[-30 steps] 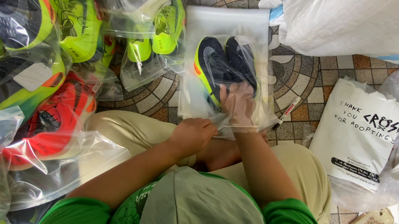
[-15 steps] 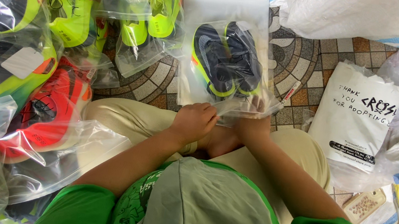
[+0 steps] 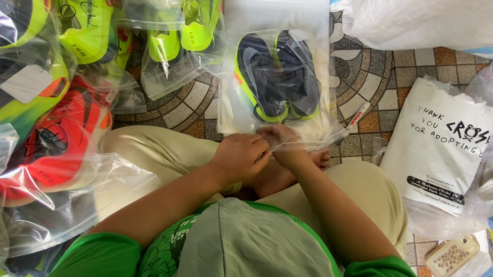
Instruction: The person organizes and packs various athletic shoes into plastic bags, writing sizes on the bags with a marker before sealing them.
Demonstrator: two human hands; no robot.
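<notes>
Right hand point(image 3: 285, 143) has left the clear bag point(image 3: 280, 12); both hands apparently pinch its near edge.

Patterned tile floor point(image 3: 371, 79). Clear shoe bag point(image 3: 279, 78) laid on it just beyond grip. Bagged shoes point(image 3: 74, 19) piled left of grip. Marker point(image 3: 355, 117) and white mailer point(image 3: 443, 146) laid right; white sack point(image 3: 456, 23) far right, beyond.

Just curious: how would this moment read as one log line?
left hand: pinching bag edge | right hand: pinching same edge | clear bag: holds dark shoes, on tiled floor
</notes>
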